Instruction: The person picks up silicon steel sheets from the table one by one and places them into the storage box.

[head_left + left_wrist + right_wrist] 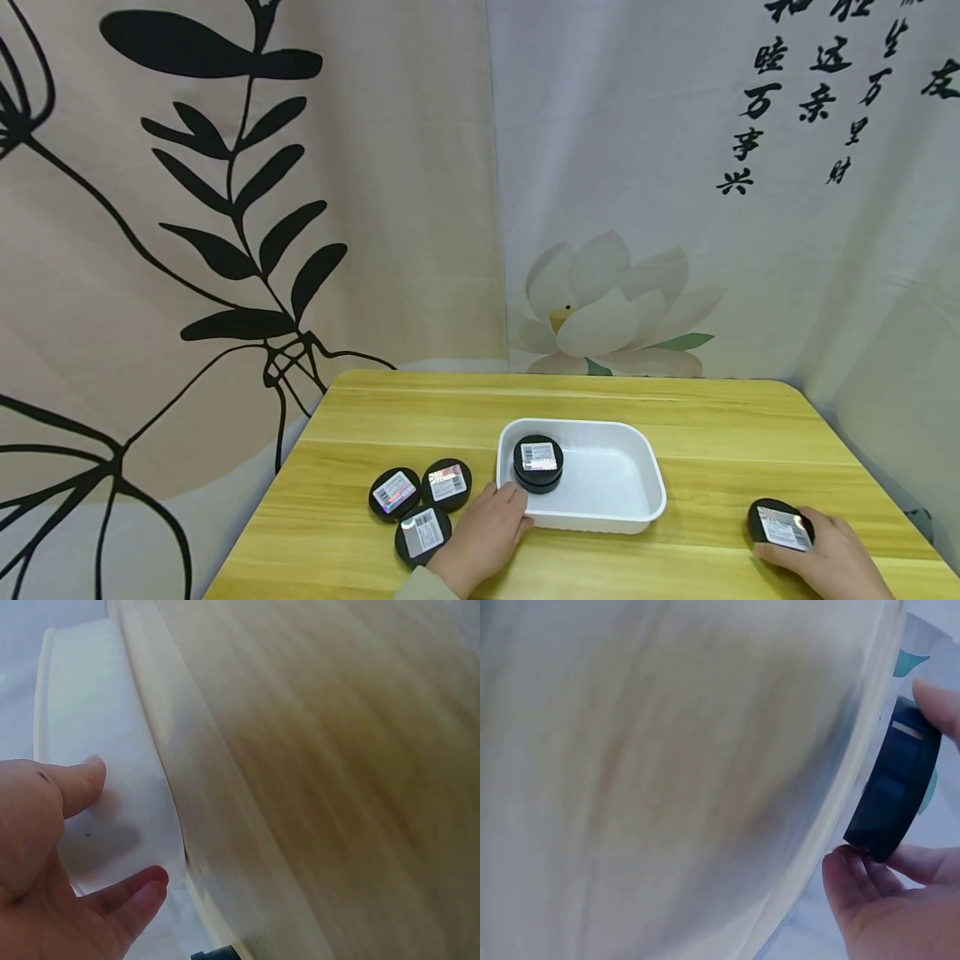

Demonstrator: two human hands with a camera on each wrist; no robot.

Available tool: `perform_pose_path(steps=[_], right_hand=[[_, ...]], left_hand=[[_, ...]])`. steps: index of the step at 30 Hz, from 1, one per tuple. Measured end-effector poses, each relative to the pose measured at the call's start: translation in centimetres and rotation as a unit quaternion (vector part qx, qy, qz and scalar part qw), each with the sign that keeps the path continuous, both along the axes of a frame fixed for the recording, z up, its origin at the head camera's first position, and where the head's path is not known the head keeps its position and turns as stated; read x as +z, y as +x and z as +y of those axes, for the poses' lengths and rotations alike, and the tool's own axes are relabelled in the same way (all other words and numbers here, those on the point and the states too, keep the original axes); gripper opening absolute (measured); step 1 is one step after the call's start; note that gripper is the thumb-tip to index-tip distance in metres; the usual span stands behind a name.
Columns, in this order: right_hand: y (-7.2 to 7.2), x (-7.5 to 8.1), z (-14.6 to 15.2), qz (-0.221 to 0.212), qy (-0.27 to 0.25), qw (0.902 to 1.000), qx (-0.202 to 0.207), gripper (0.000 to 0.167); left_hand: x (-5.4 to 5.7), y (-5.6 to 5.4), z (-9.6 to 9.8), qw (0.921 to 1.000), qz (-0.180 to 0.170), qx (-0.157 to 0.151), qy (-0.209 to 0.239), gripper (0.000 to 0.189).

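Observation:
In the head view my right hand (pixel 832 554) grips a flat, round black jar (pixel 781 524) by its sides, close over the right part of the table. The jar has a white label on top; its black side (pixel 896 784) shows between thumb and fingers in the right wrist view. My left hand (pixel 483 533) holds the near left corner of a white tray (pixel 611 467), with the thumb (pixel 82 784) against its front wall and the fingers round its end. Inside the tray, at its left end, two black jars (pixel 538 457) are stacked, the upper one labelled.
Three more labelled black jars (pixel 423 531) lie clustered on the wooden table (pixel 712 425), left of the tray and close beside my left hand. A printed curtain (pixel 420 208) hangs behind the table's far edge.

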State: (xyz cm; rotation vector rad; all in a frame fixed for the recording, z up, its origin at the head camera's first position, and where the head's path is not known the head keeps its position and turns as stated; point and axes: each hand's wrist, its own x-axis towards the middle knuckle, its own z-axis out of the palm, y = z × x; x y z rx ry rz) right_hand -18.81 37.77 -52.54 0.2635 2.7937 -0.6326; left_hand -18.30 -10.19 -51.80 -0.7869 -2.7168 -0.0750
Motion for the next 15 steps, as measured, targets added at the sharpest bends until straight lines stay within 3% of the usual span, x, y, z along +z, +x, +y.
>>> perform_pose_path(steps=[15], right_hand=[[-0.1, 1.6, -1.4, 0.026, -0.032, 0.999, 0.014, 0.113]], left_hand=[[-0.1, 0.0, 0.0, 1.0, 0.001, 0.001, 0.003, 0.02]])
